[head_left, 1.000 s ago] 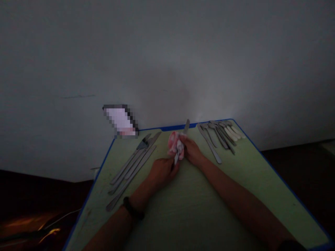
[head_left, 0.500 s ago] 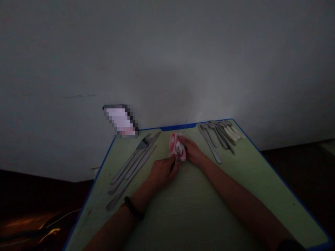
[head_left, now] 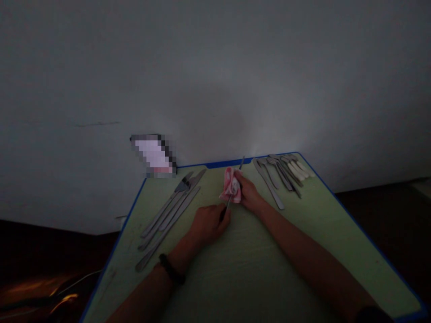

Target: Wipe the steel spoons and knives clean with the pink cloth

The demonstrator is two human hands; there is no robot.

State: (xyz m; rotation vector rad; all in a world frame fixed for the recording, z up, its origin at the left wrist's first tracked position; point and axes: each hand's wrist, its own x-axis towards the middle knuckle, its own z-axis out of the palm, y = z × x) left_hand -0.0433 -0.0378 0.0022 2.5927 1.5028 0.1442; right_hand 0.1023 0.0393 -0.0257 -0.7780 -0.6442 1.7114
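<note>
My left hand [head_left: 209, 222] is closed around the near end of a metal knife [head_left: 242, 162], whose narrow tip pokes out past a pink and white cloth [head_left: 230, 180]. That cloth is bunched around the middle of the knife, pinched there by my right hand [head_left: 249, 194], so most of the blade is hidden. Both hands are above the table's far middle. Left of them lie several table knives [head_left: 182, 208], their handles toward me.
Several spoons and other cutlery [head_left: 281, 172], some with white handles, lie at the back right of the pale green, blue-edged table [head_left: 269, 269]. A blurred-out upright device [head_left: 153, 154] leans at the back left corner. A grey wall [head_left: 215, 89] rises behind.
My right hand and the cloth have slid slightly up and right along the knife. The left hand has stayed nearly in place, still gripping the near end.
</note>
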